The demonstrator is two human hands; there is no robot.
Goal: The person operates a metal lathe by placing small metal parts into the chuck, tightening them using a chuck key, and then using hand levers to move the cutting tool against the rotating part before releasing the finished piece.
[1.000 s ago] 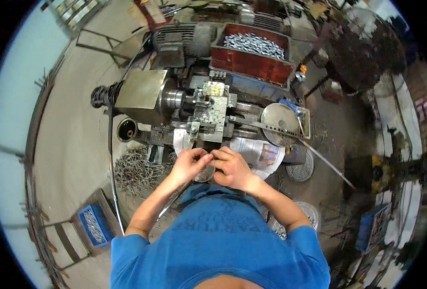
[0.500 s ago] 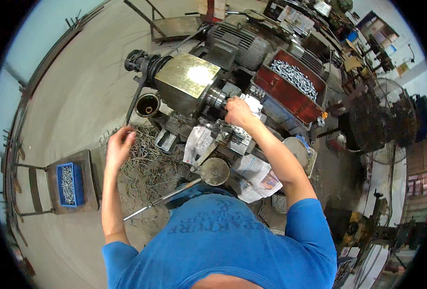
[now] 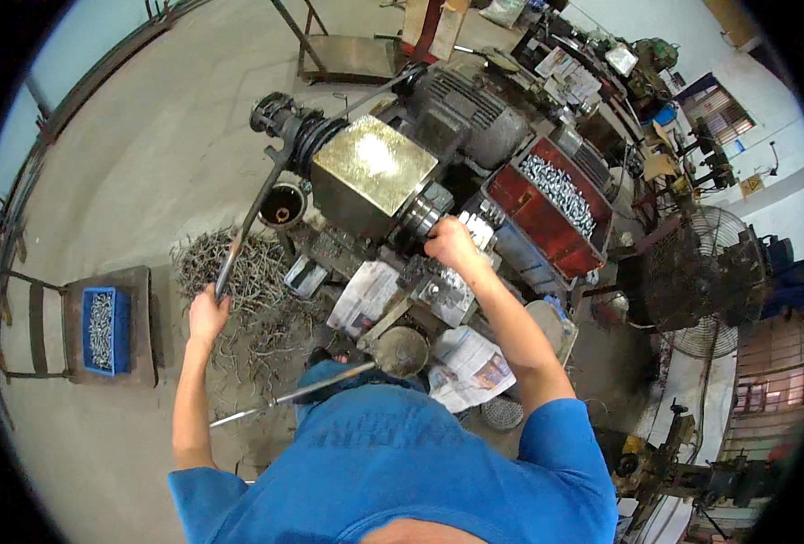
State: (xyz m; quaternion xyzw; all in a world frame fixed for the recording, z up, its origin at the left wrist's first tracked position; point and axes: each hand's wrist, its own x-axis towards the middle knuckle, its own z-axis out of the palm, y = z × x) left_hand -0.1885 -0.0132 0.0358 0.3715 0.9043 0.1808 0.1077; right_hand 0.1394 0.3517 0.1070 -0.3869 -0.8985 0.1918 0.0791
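My left hand (image 3: 210, 315) is wrapped round the end of a long metal lever (image 3: 230, 261), which slants up to the left end of a lathe headstock with a shiny brass-coloured cover (image 3: 375, 165). At the other end of the headstock, my right hand (image 3: 452, 243) is closed right by the round steel chuck (image 3: 418, 218). Whatever its fingers hold is hidden from view. Below that hand lies the lathe's tool slide (image 3: 447, 297), with newspaper (image 3: 364, 297) spread beside it.
A red bin (image 3: 511, 201) of small metal parts stands right of the chuck. Curled metal shavings (image 3: 239, 272) cover the floor beneath the lever. A blue crate (image 3: 121, 331) of parts sits at far left. A long bar handle (image 3: 325, 383) crosses before my body; a fan (image 3: 692, 281) stands right.
My left hand, open beside the lever before, has closed on its end. My right hand stays at the chuck. The whole view has shifted a little.
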